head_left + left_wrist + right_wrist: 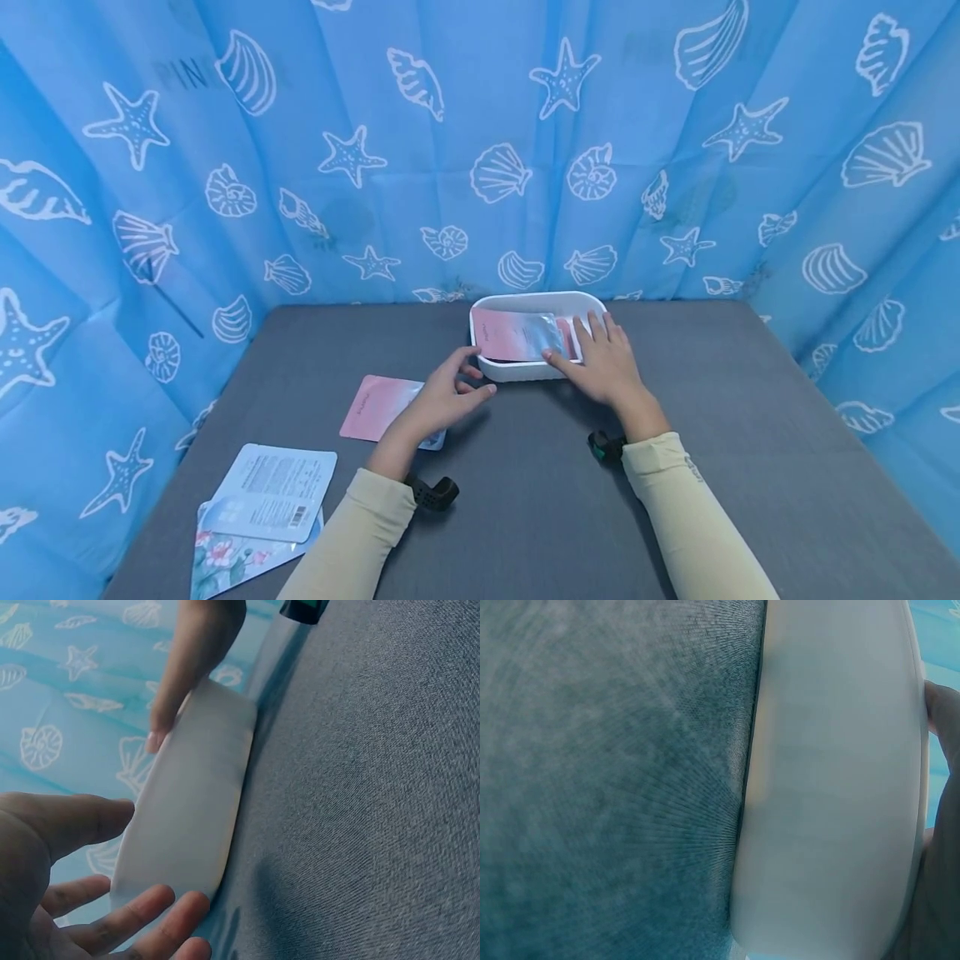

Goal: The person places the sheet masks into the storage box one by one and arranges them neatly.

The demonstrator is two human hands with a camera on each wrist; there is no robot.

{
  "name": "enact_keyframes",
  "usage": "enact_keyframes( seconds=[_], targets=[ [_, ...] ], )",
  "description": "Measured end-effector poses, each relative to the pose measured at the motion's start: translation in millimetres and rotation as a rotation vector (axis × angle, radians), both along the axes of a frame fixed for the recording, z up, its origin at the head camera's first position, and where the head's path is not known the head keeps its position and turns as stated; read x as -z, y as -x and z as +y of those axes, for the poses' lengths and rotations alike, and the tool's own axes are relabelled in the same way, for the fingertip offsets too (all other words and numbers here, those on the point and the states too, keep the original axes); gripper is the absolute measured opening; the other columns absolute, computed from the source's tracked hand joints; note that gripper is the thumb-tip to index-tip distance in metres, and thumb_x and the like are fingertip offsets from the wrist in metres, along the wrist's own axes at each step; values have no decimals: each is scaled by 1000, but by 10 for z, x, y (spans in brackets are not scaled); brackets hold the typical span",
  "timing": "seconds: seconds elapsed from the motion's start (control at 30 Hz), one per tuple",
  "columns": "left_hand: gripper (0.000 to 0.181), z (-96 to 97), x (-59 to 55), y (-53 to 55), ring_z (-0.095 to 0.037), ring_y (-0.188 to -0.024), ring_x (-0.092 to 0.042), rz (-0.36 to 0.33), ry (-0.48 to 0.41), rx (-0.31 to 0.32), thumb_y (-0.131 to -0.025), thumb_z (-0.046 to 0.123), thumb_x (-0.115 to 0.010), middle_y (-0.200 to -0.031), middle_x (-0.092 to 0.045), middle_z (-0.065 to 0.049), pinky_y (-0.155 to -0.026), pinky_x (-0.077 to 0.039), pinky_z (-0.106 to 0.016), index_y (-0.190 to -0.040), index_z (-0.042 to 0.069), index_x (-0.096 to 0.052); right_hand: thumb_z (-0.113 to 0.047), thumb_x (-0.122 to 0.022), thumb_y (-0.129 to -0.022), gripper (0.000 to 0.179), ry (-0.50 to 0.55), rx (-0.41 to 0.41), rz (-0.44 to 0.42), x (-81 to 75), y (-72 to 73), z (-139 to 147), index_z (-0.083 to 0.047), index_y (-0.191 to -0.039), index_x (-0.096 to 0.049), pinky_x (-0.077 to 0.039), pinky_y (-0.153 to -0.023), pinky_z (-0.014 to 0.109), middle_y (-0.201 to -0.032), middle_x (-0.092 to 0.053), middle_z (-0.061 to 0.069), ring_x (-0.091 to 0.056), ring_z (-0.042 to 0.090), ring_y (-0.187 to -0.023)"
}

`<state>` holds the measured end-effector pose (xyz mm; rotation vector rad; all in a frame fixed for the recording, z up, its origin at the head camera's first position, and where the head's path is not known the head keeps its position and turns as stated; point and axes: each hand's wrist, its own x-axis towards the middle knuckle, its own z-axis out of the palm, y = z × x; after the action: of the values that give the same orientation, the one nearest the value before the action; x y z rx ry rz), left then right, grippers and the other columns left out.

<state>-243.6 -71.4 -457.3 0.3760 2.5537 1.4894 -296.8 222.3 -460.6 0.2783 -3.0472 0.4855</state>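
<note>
A white plastic basket [525, 372] stands near the back of the table, with flat pink-and-silver sachets [506, 335] lying in it. My right hand [606, 367] rests over the basket's right end, fingers extended across the inside and thumb at the front rim. At the front left corner is my left hand [444, 402], its fingers spread and bent a little, holding nothing. In the left wrist view its fingertips are right by the basket wall [187, 795]. Another pink sachet [372, 408] lies on the table, partly hidden under my left forearm and hand.
At the front left, a pale sachet with printed text [273, 483] overlaps a flower-patterned sachet [232, 567]. The grey table [750, 433] reaches back to a blue shell-print curtain [450, 192] that hangs behind and on both sides.
</note>
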Motion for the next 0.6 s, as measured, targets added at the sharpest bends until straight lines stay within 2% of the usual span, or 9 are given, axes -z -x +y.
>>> enact_keyframes(
  seconds=[0.13,0.37,0.6],
  targets=[
    [73,11,16,1,-19,-100,-66,-2,1,22,-101,33,-74,-134,-65,-9,-87,-58,-38,-163,22,-39,-76,-43,-100,103,-5,-2,-7,-8,-10,-11,-2,-168,-21,-5,-131,67,-176,-11,27,-1,49,-164],
    [72,4,-1,6,-20,-103,-67,-4,-1,38,-102,34,-73,-133,-65,-8,-89,-59,-40,-164,21,-39,-78,-42,-99,105,-4,-1,-3,-12,-1,-7,-2,-168,-22,-6,-132,65,-176,-12,26,-2,48,-164],
    [70,-111,-35,49,-23,-110,-70,-6,-20,9,-101,36,-73,-132,-67,-9,-92,-62,-42,-162,19,-42,-79,-40,-100,105,-8,-12,-20,-10,7,9,-3,-169,-20,-4,-132,65,-177,-11,26,0,48,-164]
  ],
)
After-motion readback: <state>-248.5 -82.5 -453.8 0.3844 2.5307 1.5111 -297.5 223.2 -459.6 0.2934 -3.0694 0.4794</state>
